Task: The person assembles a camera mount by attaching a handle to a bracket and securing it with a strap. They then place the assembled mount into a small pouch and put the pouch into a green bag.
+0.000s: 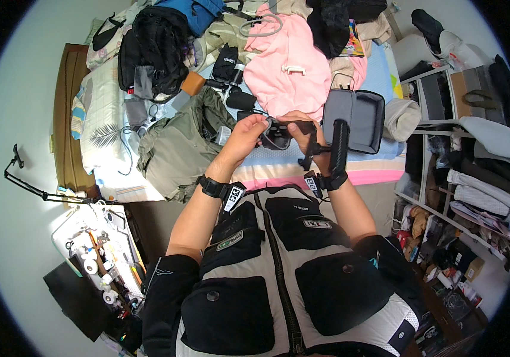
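My left hand [245,134] and my right hand [307,128] meet over the bed's near edge, both gripping a small black device with dark lenses or pads [278,134]. A black strap and a black padded handle [339,149] hang down by my right wrist. Just right of my hands an open grey zip case [356,116] lies on the bed. Both wrists carry black bands with tags.
The bed [380,166] is heaped with a pink hoodie [284,65], an olive jacket [177,146], black bags and pouches. Shelves with folded clothes [475,190] stand at the right. A cluttered white table [97,250] sits at the lower left.
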`<action>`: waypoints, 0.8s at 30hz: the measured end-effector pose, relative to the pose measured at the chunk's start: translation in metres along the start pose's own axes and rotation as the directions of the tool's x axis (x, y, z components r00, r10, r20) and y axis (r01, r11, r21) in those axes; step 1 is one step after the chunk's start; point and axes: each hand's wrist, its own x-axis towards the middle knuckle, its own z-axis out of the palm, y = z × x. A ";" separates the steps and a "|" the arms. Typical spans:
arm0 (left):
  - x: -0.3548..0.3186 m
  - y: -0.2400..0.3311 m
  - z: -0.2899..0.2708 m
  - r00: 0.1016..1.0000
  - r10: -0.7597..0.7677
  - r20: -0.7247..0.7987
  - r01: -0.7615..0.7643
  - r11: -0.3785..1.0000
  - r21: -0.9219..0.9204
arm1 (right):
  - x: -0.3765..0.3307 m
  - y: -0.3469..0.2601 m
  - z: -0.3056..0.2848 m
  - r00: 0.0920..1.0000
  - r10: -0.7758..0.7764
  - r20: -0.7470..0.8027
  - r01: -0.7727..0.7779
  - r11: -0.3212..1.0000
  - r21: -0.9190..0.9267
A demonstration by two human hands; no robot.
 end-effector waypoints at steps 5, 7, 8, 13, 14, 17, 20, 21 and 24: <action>-0.002 0.010 -0.002 1.000 0.026 0.017 -0.026 0.999 0.021 | 0.007 -0.011 0.009 0.987 -0.158 0.016 0.157 0.966 -0.206; -0.004 0.011 -0.004 0.999 0.015 0.029 -0.016 0.999 0.050 | 0.007 -0.016 0.012 0.994 -0.110 -0.024 0.101 0.965 -0.243; -0.006 0.012 -0.006 0.998 0.033 0.047 -0.036 0.998 0.047 | 0.008 -0.018 0.014 0.990 -0.134 -0.050 0.113 0.945 -0.305; -0.012 0.011 -0.008 0.997 0.003 0.078 -0.005 0.999 0.035 | 0.005 -0.023 0.027 0.995 0.060 -0.080 -0.069 0.991 -0.111; -0.012 0.010 -0.008 0.998 -0.021 0.066 0.020 1.000 0.020 | 0.003 -0.024 0.026 0.999 0.033 -0.042 -0.039 0.988 -0.147; -0.011 0.007 -0.008 0.996 -0.063 0.064 0.069 0.993 -0.092 | 0.002 -0.019 0.023 0.990 0.140 0.022 -0.140 0.990 -0.012; -0.012 0.004 -0.010 0.992 -0.104 0.067 0.118 0.957 -0.264 | 0.006 -0.012 0.016 0.998 -0.004 0.064 0.021 0.964 -0.266; -0.013 0.003 -0.009 0.993 -0.113 0.043 0.121 0.947 -0.297 | 0.008 -0.009 0.013 0.994 0.074 0.082 -0.056 0.977 -0.204; -0.016 0.003 -0.007 0.993 -0.114 0.009 0.110 0.934 -0.339 | 0.009 -0.005 0.005 0.949 0.285 0.135 -0.275 0.957 -0.089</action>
